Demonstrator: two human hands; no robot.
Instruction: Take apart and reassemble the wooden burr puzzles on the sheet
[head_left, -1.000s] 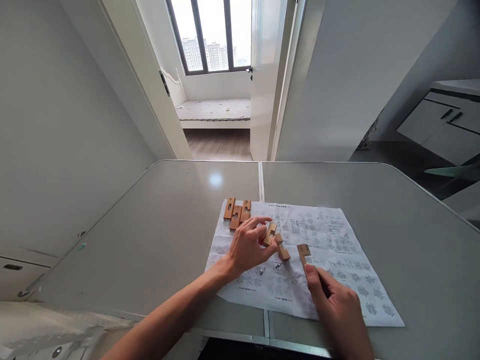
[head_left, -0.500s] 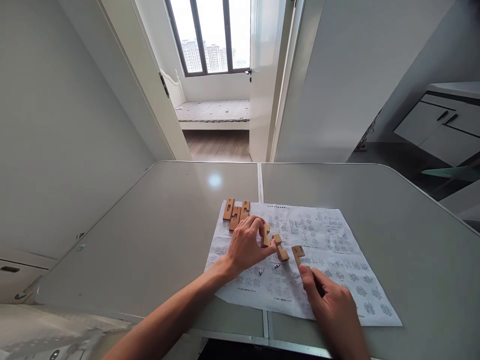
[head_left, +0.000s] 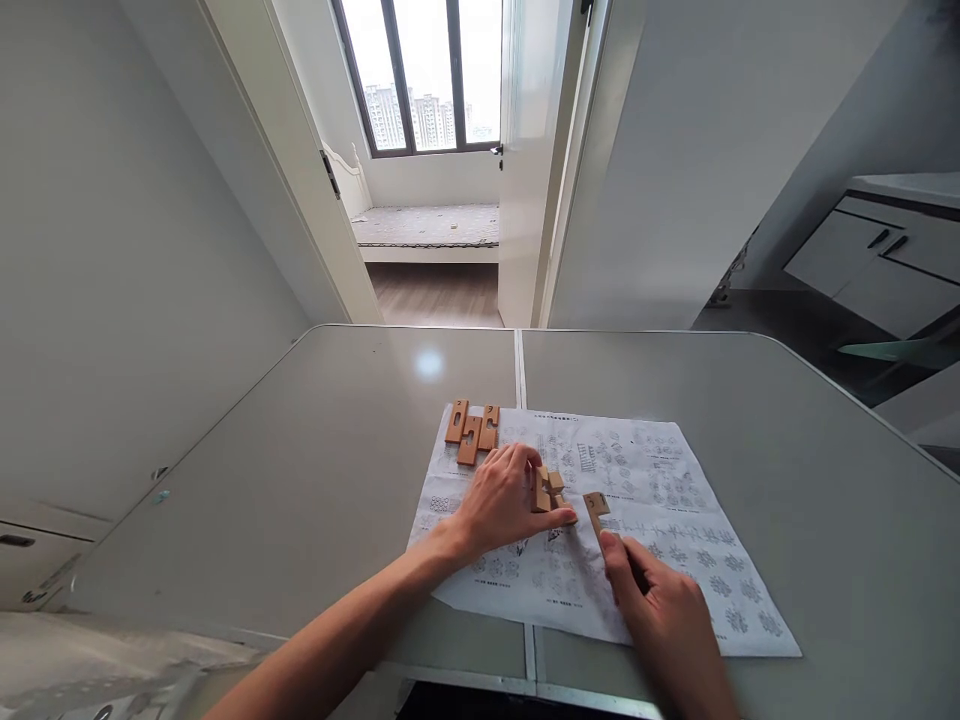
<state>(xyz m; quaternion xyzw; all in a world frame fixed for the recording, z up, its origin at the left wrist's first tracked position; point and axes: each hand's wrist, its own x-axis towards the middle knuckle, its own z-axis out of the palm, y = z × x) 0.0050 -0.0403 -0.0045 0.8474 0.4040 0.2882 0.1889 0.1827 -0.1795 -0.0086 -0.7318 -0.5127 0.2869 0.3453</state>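
Observation:
A printed instruction sheet [head_left: 660,500] lies on the grey table [head_left: 315,470]. My left hand [head_left: 502,500] rests on the sheet with its fingers closed around two small notched wooden blocks [head_left: 547,488], pressing them together. My right hand [head_left: 660,610] lies just to the right, its fingers pinching the near end of another wooden block [head_left: 596,506] that lies flat on the paper. Three more wooden blocks [head_left: 471,430] lie side by side at the sheet's far left corner, apart from both hands.
The table has a seam [head_left: 523,400] down its middle. Beyond it an open doorway [head_left: 439,270] leads to a room with a window. Dark cabinets [head_left: 877,260] stand at the right. A wall runs along the left.
My left hand has lowered its block onto the block lying on the sheet and now covers both. My right hand and its block have shifted slightly left.

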